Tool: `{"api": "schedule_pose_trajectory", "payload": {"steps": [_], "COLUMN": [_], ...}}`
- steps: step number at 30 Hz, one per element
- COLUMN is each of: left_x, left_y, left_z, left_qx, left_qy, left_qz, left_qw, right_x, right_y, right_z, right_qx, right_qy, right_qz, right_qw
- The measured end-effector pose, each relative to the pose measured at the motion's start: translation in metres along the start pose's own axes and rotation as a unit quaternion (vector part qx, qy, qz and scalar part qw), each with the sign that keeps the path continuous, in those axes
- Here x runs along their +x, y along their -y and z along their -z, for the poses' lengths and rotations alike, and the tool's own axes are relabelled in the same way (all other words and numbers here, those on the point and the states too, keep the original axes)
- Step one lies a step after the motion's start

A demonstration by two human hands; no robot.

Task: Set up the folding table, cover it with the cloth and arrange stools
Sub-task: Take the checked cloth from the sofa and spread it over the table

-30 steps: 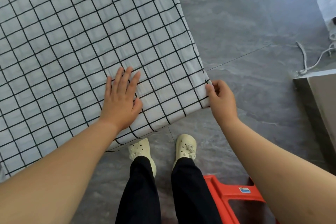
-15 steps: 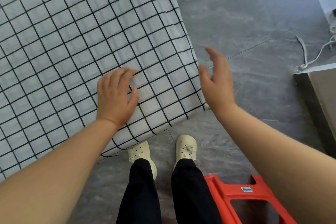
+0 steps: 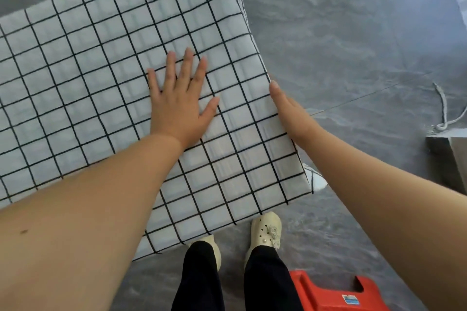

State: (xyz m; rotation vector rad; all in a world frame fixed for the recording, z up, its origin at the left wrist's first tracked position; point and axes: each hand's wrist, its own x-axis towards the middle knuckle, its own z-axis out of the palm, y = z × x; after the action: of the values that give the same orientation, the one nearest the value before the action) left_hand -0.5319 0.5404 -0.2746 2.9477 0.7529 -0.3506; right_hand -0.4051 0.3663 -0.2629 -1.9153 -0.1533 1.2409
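Observation:
A white cloth with a black grid (image 3: 101, 78) covers the folding table, which stays hidden beneath it. The cloth hangs over the table's right and near edges. My left hand (image 3: 179, 101) lies flat on the cloth with fingers spread, pressing it down near the right edge. My right hand (image 3: 290, 111) runs along the cloth's right edge with straight fingers, touching the hanging side. A red plastic stool (image 3: 338, 293) stands on the floor at the bottom right, behind my right leg.
Grey marbled floor tiles surround the table. A white cord (image 3: 444, 113) lies on the floor at the right, beside the corner of a grey block (image 3: 449, 156). My feet in cream clogs (image 3: 265, 232) stand at the table's near edge.
My right hand let go of the cloth's corner, lifted, then came down straight against the right edge. My left hand slid farther up the cloth and spread flat. The view shifted.

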Motion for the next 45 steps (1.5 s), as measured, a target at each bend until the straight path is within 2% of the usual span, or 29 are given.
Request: {"api": "schedule_pose_trajectory", "payload": {"steps": [2,3,6,9,12,17,24,27,30,32,36,42,45], "left_x": [0.001,0.002,0.002,0.003,0.004,0.006,0.007,0.007,0.007,0.008,0.007,0.007,0.007], "left_y": [0.001,0.001,0.002,0.003,0.003,0.004,0.006,0.005,0.005,0.006,0.005,0.006,0.005], "left_z": [0.000,0.000,-0.001,0.000,0.001,0.002,0.002,0.003,0.004,0.004,0.003,0.002,0.001], "left_qx": [0.003,0.004,0.000,-0.008,-0.011,-0.020,-0.023,-0.023,-0.024,-0.021,-0.023,-0.018,-0.018], "left_qy": [0.001,0.002,0.007,0.010,0.013,0.017,0.022,0.023,0.025,0.027,0.024,0.017,0.013], "left_qz": [-0.001,-0.002,-0.009,-0.014,-0.020,-0.023,-0.024,-0.024,-0.024,-0.025,-0.024,-0.025,-0.024], "left_qw": [1.000,1.000,1.000,1.000,1.000,0.999,0.999,0.999,0.999,0.999,0.999,0.999,0.999], "right_x": [0.009,0.015,0.043,0.088,0.129,0.163,0.162,0.165,0.164,0.166,0.165,0.175,0.163], "right_y": [0.009,0.017,0.053,0.098,0.133,0.146,0.132,0.133,0.144,0.156,0.166,0.160,0.159], "right_z": [0.002,0.002,0.003,0.001,-0.004,-0.018,-0.021,-0.024,-0.025,-0.022,-0.024,-0.025,-0.026], "right_qx": [-0.012,-0.020,-0.037,-0.067,-0.072,-0.030,0.055,0.006,-0.062,-0.072,-0.080,0.006,-0.075], "right_qy": [-0.027,-0.053,-0.111,-0.090,-0.078,-0.010,-0.023,-0.046,-0.088,-0.078,-0.068,-0.038,-0.052], "right_qz": [-0.038,-0.030,0.069,0.161,0.197,0.134,0.105,0.116,0.167,0.190,0.174,0.154,0.142], "right_qw": [0.999,0.998,0.991,0.980,0.975,0.990,0.993,0.992,0.980,0.976,0.979,0.987,0.986]}}
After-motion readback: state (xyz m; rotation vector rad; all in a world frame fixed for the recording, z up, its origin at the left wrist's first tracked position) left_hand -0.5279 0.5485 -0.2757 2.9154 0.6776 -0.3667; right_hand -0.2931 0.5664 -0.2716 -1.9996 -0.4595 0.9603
